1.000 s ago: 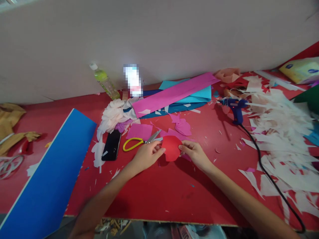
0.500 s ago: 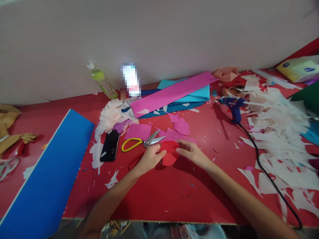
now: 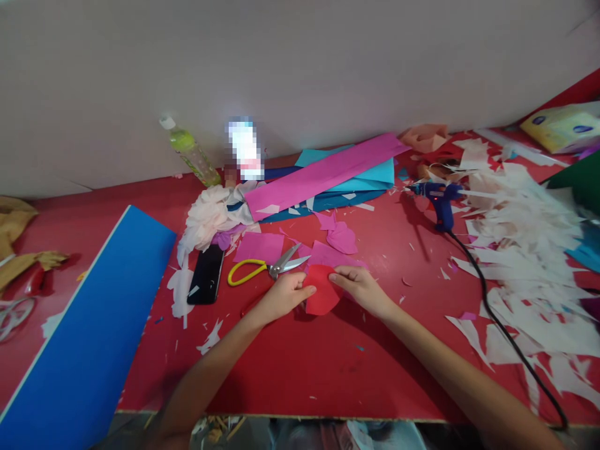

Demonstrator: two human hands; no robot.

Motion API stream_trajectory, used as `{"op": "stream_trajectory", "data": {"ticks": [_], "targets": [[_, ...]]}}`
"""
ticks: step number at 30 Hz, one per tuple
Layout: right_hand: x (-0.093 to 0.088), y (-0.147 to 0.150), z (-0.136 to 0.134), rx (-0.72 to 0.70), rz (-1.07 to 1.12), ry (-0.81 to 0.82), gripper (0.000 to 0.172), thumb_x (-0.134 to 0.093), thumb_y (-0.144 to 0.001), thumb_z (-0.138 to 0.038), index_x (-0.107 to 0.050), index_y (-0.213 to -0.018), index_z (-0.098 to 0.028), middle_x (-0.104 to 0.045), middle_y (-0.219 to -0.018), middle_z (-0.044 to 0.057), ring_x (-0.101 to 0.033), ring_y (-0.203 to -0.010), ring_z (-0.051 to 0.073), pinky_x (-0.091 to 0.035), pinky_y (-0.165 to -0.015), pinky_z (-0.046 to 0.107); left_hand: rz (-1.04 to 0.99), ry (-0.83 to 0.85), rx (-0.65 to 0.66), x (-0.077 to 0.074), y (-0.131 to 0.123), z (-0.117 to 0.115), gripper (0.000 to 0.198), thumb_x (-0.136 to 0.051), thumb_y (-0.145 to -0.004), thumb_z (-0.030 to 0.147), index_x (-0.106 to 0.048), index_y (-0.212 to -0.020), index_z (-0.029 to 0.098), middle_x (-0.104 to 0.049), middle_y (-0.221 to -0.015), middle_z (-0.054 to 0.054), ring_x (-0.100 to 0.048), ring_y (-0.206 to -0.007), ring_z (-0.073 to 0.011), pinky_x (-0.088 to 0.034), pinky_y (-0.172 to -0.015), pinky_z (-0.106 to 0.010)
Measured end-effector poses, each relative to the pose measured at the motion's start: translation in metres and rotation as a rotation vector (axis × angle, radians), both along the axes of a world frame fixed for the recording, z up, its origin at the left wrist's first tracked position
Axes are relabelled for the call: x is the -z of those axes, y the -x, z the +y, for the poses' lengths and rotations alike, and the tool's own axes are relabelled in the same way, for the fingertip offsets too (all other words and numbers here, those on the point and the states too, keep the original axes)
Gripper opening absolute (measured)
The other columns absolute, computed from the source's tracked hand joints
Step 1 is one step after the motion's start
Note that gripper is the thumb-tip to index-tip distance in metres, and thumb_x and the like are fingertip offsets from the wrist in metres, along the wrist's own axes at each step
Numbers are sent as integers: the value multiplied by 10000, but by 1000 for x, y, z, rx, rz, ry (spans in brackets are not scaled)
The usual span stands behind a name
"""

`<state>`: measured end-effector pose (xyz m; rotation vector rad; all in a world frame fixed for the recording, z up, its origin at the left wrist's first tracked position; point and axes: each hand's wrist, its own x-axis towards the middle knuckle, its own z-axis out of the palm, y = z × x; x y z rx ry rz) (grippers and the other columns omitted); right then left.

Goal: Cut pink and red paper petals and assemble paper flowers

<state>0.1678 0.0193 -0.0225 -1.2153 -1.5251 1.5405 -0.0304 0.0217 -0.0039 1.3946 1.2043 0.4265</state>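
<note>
A small red paper piece sits just above the red table, pinched from both sides. My left hand grips its left edge with thumb and fingers closed. My right hand pinches its upper right edge. Yellow-handled scissors lie just beyond my left hand, blades pointing right. Pink paper cut-outs lie behind the red piece.
A black phone lies left of the scissors. A blue board slants across the left. Pink and blue paper sheets lie at the back by a bottle. A blue glue gun with a black cord stands at right among white scraps.
The red piece went from a round flat shape to a narrower, folded-looking one. Both hands have drawn closer together on it. The view has shifted slightly.
</note>
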Motion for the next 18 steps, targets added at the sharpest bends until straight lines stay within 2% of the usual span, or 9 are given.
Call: {"op": "stream_trajectory", "data": {"ticks": [3, 5, 7, 9, 14, 18], "targets": [[0, 2, -1, 49, 39, 10, 382, -502, -805, -486, -405, -590, -186, -292, -586, -48, -268, -543, 86, -234, -523, 251, -75, -16, -13, -1, -2, 0, 304, -591, -745, 413, -412, -671, 179, -386, -558, 71, -399, -502, -70, -299, -470, -194], [0, 3, -1, 105, 71, 11, 371, -515, -793, -500, -452, -616, -180, -342, -595, -40, -302, -548, 89, -262, -533, 249, -147, 4, -49, -2, -4, 0, 286, -598, -744, 422, -467, -752, 167, -462, -591, 55, -470, -529, -80, -352, -492, -195], [1, 3, -2, 172, 99, 16, 364, -527, -779, -515, -501, -656, -174, -403, -613, -27, -347, -562, 95, -295, -549, 250, -222, 89, -67, -5, -5, -2, 343, -609, -731, 450, -506, -879, 158, -554, -647, 24, -558, -567, -109, -422, -527, -213], [1, 3, -3, 220, 110, 26, 365, -539, -767, -527, -533, -680, -172, -453, -626, -14, -384, -577, 105, -323, -563, 254, -266, 184, -70, -7, -6, -5, 406, -615, -716, 480, -513, -927, 148, -607, -669, -4, -608, -573, -134, -470, -542, -236], [3, 3, -4, 246, 124, 48, 362, -563, -758, -523, -544, -654, -177, -497, -629, -1, -434, -597, 117, -370, -590, 262, -277, 212, -134, -9, -6, -7, 397, -647, -676, 492, -507, -786, 137, -638, -694, -26, -640, -571, -136, -507, -552, -237], [6, 4, -4, 246, 213, 134, 345, -606, -727, -516, -577, -685, -175, -538, -650, 10, -474, -609, 124, -403, -595, 266, -261, 198, -128, -9, -5, -5, 387, -652, -678, 487, -483, -743, 145, -637, -681, -20, -650, -570, -140, -505, -534, -228]]}}
